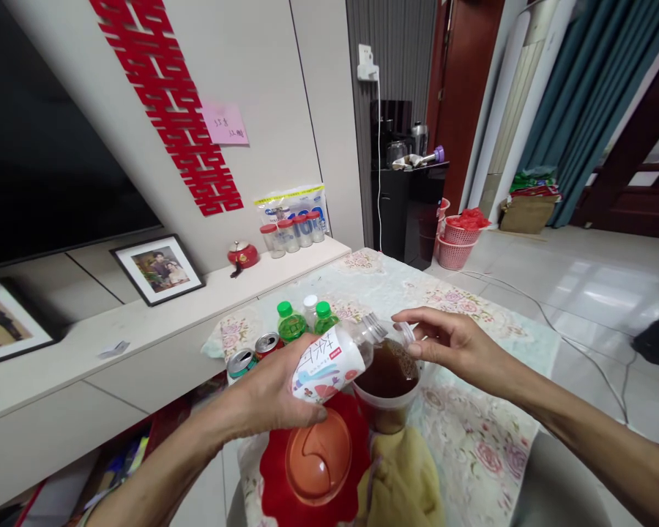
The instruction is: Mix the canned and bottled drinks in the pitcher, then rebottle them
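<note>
Pale floral tablecloth (472, 439) spreads across the lower middle of the frame, beside a long light cabinet (143, 362) on the left. At the centre, a clear bottle (329, 364) with a white printed label is tilted, its uncapped neck leaning to the upper right over a tub (387, 416) of brown liquid (387, 372). The left hand (280, 388) is wrapped closely around the bottle's body. The right hand (450, 344), just beyond the neck, pinches a small pale cap (405, 334) between thumb and fingertips (it looks like a cap, though its see-through edge blurs into the background). Below the bottle, at bottom centre, an orange dish (318, 457) rests on a scalloped red mat (272, 476), with a yellow cloth (409, 483) bunched just to the right. Behind the left hand stand two green-capped bottles (292, 326), a white-capped bottle (310, 310) and two cans (242, 361). Farther up, red-lidded jars (288, 236) and a red pot (242, 255) sit on the cabinet; pink baskets (457, 250) stand at upper right, and a teal curtain (593, 110) hangs beyond.
</note>
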The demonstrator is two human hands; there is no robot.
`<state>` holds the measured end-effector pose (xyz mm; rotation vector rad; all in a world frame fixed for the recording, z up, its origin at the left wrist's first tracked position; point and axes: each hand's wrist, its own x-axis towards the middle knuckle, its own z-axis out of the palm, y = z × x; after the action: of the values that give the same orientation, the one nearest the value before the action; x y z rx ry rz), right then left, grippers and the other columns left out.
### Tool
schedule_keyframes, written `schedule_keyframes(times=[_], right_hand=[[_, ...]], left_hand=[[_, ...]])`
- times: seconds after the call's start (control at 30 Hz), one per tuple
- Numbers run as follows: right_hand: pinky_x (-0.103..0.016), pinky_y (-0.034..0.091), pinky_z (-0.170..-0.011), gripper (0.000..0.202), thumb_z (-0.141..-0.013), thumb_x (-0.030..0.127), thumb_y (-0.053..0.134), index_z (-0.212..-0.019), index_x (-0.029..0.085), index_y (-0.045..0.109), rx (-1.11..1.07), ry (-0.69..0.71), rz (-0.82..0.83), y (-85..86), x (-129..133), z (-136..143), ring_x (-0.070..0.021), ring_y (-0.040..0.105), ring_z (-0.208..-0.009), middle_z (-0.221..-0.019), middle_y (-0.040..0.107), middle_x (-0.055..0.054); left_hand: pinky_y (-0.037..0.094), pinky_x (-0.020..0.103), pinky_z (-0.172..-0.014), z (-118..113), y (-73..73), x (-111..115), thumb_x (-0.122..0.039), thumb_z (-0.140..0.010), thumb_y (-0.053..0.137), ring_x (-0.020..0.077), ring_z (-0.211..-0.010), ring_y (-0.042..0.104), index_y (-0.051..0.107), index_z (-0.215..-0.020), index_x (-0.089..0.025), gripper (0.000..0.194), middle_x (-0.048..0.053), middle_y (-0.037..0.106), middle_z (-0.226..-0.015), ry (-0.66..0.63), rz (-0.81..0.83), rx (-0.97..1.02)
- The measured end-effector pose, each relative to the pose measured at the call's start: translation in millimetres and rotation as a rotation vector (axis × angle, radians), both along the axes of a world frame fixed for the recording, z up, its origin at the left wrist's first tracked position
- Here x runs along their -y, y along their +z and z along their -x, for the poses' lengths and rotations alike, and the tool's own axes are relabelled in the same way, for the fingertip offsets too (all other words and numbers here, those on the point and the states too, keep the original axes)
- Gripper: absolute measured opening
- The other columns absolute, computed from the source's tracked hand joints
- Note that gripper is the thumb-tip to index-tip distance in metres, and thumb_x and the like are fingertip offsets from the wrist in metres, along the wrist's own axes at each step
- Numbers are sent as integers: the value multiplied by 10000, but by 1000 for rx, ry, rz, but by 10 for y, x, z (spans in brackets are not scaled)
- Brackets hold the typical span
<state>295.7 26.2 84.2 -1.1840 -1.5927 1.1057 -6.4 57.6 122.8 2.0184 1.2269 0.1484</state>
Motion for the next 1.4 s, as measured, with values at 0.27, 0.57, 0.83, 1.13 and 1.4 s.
schedule_keyframes(times=[0.27,0.57,0.83,1.13,1.4], right_hand=[[-315,567,-795,328,-972,358,709,-1276,239,681,242,213,-504,213,-117,226,-164,674,-863,-1116,721,-67],[-334,477,-724,403,-1071,513,468,-1059,185,703,543,243,-390,435,-9,366,-189,618,-784,-884,681,-47],[-302,495,-804,235,-1039,430,575,-1101,280,745,446,382,-229,547,34,488,-183,668,-905,-1014,719,-22],[-331,484,-768,226,-997,436,608,-1044,268,751,475,308,-202,605,-15,692,-207,660,-866,-950,719,-33],[-304,507,-659,260,-931,463,653,-1069,256,730,437,366,-79,717,-90,872,-209,677,-818,-965,747,-34]], left_hand=[[447,261,-627,99,-90,163,-224,-610,702,185,-791,616,522,-1043,-245,470,-40,640,-893,-6,17,20],[522,287,-682,29,-323,414,-181,-616,660,216,-829,695,597,-1122,-242,514,5,728,-962,104,-122,142],[602,385,-767,-12,-659,739,-319,-662,762,267,-920,730,621,-1177,-262,537,59,753,-1096,302,-162,280],[617,439,-772,-3,-924,919,-351,-737,681,348,-1075,723,539,-1350,-296,632,94,740,-1166,507,-462,138],[606,505,-872,-17,-1013,921,-372,-763,694,364,-1128,698,464,-1425,-280,707,108,694,-1230,591,-468,177]])
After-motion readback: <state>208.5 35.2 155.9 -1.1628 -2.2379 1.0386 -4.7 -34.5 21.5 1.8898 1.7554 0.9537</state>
